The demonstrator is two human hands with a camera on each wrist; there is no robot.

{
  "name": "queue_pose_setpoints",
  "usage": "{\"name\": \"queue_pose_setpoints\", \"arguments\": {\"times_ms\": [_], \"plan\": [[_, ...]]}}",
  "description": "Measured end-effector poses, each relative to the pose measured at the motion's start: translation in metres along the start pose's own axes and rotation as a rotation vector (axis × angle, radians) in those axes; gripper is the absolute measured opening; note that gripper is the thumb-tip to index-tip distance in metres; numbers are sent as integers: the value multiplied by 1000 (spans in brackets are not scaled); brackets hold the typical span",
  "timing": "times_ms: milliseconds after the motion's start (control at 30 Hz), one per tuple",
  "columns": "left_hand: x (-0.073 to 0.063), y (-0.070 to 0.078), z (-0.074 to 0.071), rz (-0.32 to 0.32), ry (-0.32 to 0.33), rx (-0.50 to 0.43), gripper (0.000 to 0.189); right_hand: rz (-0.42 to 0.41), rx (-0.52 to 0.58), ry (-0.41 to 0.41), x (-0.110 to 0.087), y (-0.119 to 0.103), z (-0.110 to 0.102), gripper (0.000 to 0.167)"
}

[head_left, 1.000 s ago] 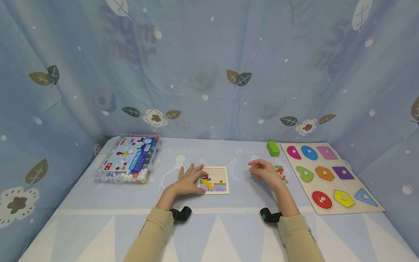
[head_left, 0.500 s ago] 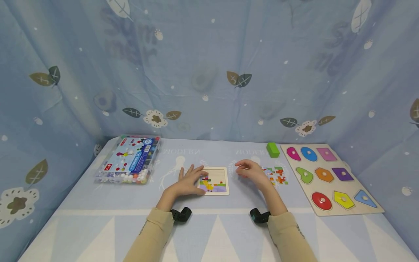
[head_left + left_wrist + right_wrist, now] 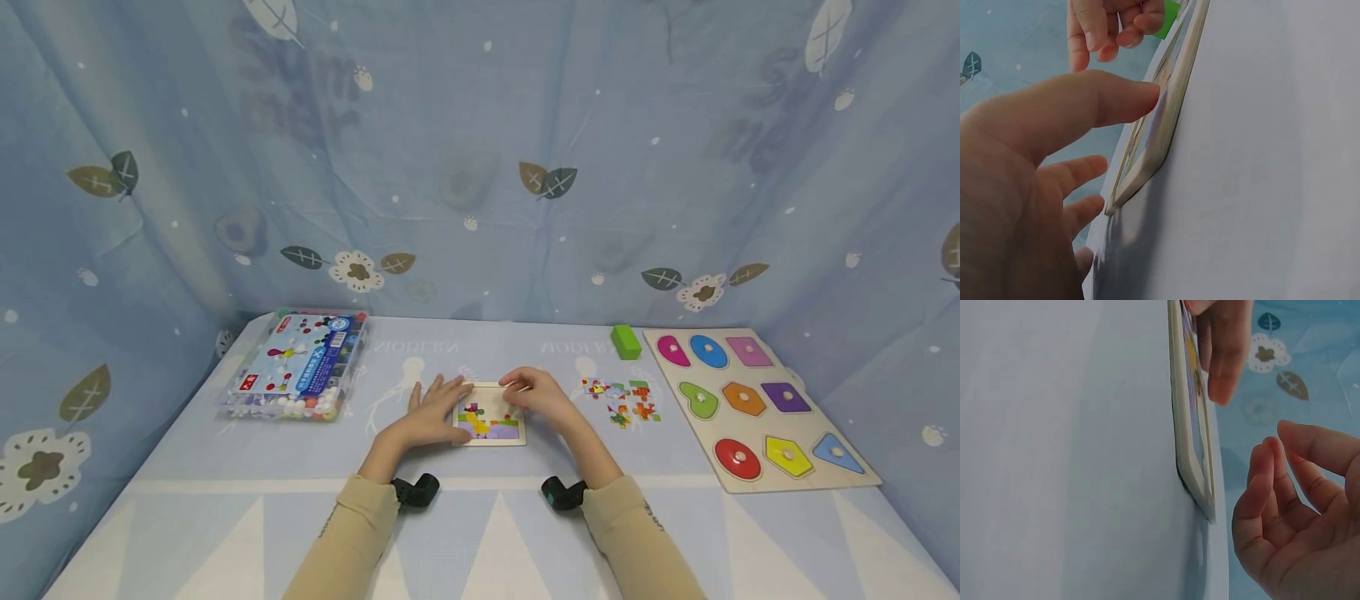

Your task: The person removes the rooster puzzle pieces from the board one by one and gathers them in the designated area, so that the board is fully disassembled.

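Observation:
A small wooden jigsaw puzzle tray (image 3: pixel 489 444) lies on the table, its lower part filled with a duck picture and its upper part bare wood. My left hand (image 3: pixel 425 414) rests at its left side with fingers spread. In the left wrist view the straight thumb (image 3: pixel 1125 101) touches the tray's near rim. My right hand (image 3: pixel 542 398) is over the tray's upper right corner, fingers bent. In the right wrist view its thumb and fingertips come close together; I cannot tell whether a piece is between them. Loose jigsaw pieces (image 3: pixel 643 410) lie to the right.
A clear box of coloured beads (image 3: pixel 288 362) stands at the back left. The green block (image 3: pixel 626 342) sits at the back right, beside a wooden shape board (image 3: pixel 757 412) with knobbed pieces. A patterned curtain (image 3: pixel 480 167) hangs behind the table.
My right hand has moved left from beside the loose pieces to over the tray, uncovering more of those pieces. The left hand has stayed in place at the tray.

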State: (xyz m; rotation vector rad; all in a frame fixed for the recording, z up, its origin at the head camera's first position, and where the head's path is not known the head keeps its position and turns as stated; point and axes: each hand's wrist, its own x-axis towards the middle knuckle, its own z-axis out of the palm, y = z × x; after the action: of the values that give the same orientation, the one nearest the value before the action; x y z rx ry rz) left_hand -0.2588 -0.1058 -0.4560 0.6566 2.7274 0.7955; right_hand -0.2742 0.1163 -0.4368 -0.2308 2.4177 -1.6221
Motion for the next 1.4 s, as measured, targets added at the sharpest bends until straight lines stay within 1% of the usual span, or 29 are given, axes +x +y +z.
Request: {"name": "queue_pose_setpoints", "arguments": {"times_ms": [133,200,267,367,433,500,533,600,733,767,833,1033,1167,1233,1300,1400], "plan": [[-2,-3,-2,-25,35,31,85,-4,-52,-41,3,-3,10,22],[-3,-5,-3,-18,60,29,86,-11,-96,-59,4,-5,14,20],[-4,-6,-4,-28,61,28,87,-23,-135,-77,4,-7,18,19],[-5,-4,-5,-50,44,44,87,-27,-194,-103,3,-9,23,17],[-4,-3,-6,-77,18,59,86,-30,-211,-129,2,-12,25,17],[-4,-2,-7,-78,13,62,86,-29,-247,-153,3,-13,26,19],[-4,-2,-7,-77,11,62,85,-51,-269,-165,5,-11,27,20],[-4,-2,-8,-73,11,64,86,-58,-316,-186,6,-12,28,24],[-4,-2,-8,-69,12,75,86,-72,-391,-206,11,-9,32,30],[-4,-2,-8,-69,11,75,86,-55,-394,-205,11,-12,33,30],[-4,-3,-8,-67,11,75,85,-59,-382,-197,11,-11,35,29],[-4,-4,-7,-71,-1,83,85,-63,-282,-156,9,-12,35,17],[-4,-4,-7,-73,-5,82,85,-65,-235,-146,8,-13,35,14],[-5,-4,-7,-68,2,72,85,-71,-227,-143,8,-14,35,13],[-5,-4,-6,-74,-4,72,85,-82,-229,-131,7,-14,35,11],[-5,-5,-5,-75,-6,69,85,-90,-231,-91,7,-13,34,10]]}}
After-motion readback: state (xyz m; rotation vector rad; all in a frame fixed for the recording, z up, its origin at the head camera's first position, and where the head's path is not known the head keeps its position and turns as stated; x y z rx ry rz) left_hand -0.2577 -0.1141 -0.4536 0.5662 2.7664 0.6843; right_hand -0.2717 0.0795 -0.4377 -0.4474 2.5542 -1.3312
